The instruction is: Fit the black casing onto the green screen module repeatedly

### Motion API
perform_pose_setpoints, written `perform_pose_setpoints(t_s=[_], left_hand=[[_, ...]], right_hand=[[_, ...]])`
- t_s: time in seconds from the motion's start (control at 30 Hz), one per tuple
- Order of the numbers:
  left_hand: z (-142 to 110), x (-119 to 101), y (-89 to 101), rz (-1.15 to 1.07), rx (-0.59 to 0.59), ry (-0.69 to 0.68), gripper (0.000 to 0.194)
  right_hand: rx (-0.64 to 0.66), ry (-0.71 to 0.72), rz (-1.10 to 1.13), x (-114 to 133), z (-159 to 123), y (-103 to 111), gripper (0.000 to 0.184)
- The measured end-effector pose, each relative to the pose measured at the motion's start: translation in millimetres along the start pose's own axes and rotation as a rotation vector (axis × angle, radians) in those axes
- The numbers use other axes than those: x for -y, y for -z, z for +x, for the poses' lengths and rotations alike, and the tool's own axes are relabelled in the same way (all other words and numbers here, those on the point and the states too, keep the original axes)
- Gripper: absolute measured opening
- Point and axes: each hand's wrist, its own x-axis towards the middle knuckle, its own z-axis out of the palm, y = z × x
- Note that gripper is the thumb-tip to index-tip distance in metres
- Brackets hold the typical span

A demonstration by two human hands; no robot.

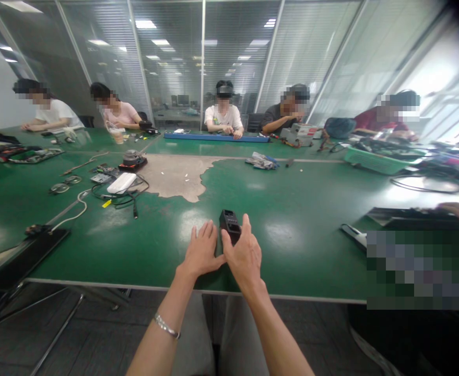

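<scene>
A small black two-slot block (230, 220), which looks like a battery charger, is just above the table's front edge, its recessed slots facing up. My right hand (245, 253) holds its near end, thumb on the left side and index finger stretched along the right. Palm down and close by on the left is my left hand (202, 250), its fingers extended over the green tabletop (135, 256) and its thumb reaching toward my right thumb. The right hand hides the block's near part. I wear a silver bracelet (166, 326) on the left wrist.
A white box with cables (121, 183) and a round device (132, 160) lie left of centre. Gloves (262, 161) and a green basket (381, 159) are farther right. A dark panel (29, 250) sits at the left edge. Several people sit around the table.
</scene>
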Motion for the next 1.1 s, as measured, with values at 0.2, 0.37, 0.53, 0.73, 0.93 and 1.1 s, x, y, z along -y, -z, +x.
perform_pose_setpoints(t_s=[0.2,0.37,0.53,0.73,0.93,1.1], left_hand=[[1,1,-1.4,-0.003,0.006,0.007,0.089],[2,1,-1.7,0.007,0.02,0.026,0.082],[3,1,-2.3,0.024,0.025,0.036,0.076],[3,0,-3.2,0.036,0.027,0.042,0.077],[3,1,-2.9,0.025,0.032,0.052,0.08],[1,1,-0.5,0.012,-0.003,0.038,0.069]], right_hand=[[0.019,0.024,-0.025,0,-5,-4,0.075],[0.04,0.033,-0.018,-7,-14,-9,0.075],[0.023,0.048,-0.01,-14,-20,-16,0.075],[0.008,0.077,0.004,-24,-26,-26,0.076],[-0.033,0.08,0.068,-24,-24,-23,0.084],[0.007,0.058,0.068,-23,-20,-20,0.078]])
